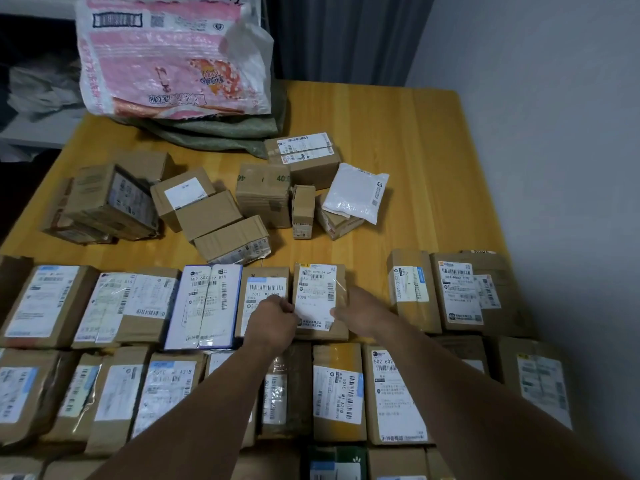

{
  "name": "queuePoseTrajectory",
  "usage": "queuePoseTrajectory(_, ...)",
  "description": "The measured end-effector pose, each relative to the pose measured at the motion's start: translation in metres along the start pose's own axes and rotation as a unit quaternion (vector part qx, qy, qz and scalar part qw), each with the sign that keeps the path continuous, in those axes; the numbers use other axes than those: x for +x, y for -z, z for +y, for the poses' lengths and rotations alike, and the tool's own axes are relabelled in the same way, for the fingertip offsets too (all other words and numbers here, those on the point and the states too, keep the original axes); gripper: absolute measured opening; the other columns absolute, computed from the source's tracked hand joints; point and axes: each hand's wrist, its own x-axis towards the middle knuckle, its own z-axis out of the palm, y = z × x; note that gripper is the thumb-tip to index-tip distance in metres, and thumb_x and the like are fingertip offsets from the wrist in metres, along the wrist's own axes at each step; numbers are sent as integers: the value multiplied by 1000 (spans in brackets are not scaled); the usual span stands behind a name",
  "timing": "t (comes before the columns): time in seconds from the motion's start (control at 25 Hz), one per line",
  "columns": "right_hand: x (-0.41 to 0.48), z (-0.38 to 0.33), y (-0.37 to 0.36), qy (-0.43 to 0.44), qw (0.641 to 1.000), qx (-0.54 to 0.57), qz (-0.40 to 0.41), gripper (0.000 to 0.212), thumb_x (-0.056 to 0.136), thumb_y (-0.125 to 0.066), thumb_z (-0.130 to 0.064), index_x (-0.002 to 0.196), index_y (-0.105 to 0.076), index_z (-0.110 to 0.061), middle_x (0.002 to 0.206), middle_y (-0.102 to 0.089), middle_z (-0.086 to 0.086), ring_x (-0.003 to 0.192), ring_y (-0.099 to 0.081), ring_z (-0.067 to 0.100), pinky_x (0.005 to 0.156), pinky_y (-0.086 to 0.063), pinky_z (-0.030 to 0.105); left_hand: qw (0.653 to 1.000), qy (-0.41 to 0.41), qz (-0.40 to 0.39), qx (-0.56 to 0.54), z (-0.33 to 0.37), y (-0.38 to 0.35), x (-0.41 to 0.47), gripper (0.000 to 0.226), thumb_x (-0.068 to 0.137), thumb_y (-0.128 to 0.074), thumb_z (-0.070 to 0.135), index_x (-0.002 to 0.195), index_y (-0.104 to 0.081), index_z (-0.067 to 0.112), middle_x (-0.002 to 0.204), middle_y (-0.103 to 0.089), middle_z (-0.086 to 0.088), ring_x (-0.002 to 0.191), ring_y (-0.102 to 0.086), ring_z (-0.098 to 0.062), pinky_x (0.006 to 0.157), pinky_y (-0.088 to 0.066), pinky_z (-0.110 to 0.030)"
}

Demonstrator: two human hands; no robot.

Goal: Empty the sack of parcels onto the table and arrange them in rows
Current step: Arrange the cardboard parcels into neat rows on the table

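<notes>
Both hands on one box (317, 284) in the farthest tidy row, mid-bench (408, 140). Left hand (273, 318): grip pinching the box's left edge. Right hand (353, 306): grip curled on its right edge. Loose parcels (207, 216) heaped just beyond. Pink sack (166, 64) slumped at the far end.
</notes>
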Motion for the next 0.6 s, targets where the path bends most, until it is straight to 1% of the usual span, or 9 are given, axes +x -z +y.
queuePoseTrajectory(0.08,-4,-7,12,-4,999,34,37,36,93,-58,-41,119,-62,-17,113,-70,-5,97,-66,19,89,-55,37,1000,0,3,14,5,3,3,11,89,-60,10,98,-66,11,95,-68,-6,93,-64,-26,77,-51,-35)
queuePoseTrajectory(0.12,-4,-13,19,-8,997,42,65,33,95,-56,-39,119,-59,-16,110,-67,-5,95,-63,20,84,-53,35,1000,-1,6,20,8,4,5,12,89,-60,11,99,-67,11,97,-69,-7,94,-64,-26,78,-51,-34)
queuePoseTrajectory(0.2,-2,-31,33,-3,991,26,133,34,97,-53,-33,124,-54,-13,113,-64,4,95,-60,24,85,-53,38,1000,-4,9,27,18,6,9,15,90,-60,14,102,-68,11,101,-69,-8,96,-63,-26,80,-51,-33)
queuePoseTrajectory(0.24,1,-43,40,12,988,25,151,36,97,-52,-31,128,-52,-12,117,-63,7,95,-59,26,87,-53,40,1000,-4,4,29,23,7,11,17,89,-64,17,104,-67,10,101,-69,-8,96,-63,-26,79,-51,-34)
queuePoseTrajectory(0.32,9,-72,51,66,986,29,153,41,96,-55,-27,135,-50,-14,121,-60,9,95,-58,26,83,-53,37,999,-2,-18,27,33,9,19,26,84,-73,24,102,-63,8,96,-68,-8,94,-65,-27,72,-48,-33)
queuePoseTrajectory(0.4,22,-96,56,125,982,-18,139,48,93,-58,-22,139,-46,-16,130,-55,15,102,-58,31,81,-52,37,998,-9,-36,50,36,10,32,27,78,-79,27,95,-65,10,88,-69,-7,89,-67,-26,65,-44,-29)
queuePoseTrajectory(0.48,34,-112,56,148,975,-96,137,62,92,-58,-20,150,-36,-24,149,-34,19,125,-48,42,97,-49,44,997,-17,-39,68,35,11,42,24,77,-80,31,90,-69,14,89,-72,-6,85,-68,-24,65,-47,-28)
queuePoseTrajectory(0.52,40,-118,55,146,973,-128,129,69,93,-58,-19,155,-28,-29,158,-19,20,135,-37,46,107,-43,46,997,-11,-37,62,32,11,46,24,78,-80,35,91,-71,16,89,-72,-4,83,-68,-23,66,-49,-29)
queuePoseTrajectory(0.6,47,-127,53,132,973,-160,98,78,96,-56,-16,159,-15,-36,166,11,16,147,-17,49,117,-31,49,999,13,-33,34,26,9,52,27,83,-76,40,93,-72,15,85,-72,-5,79,-66,-22,65,-47,-28)
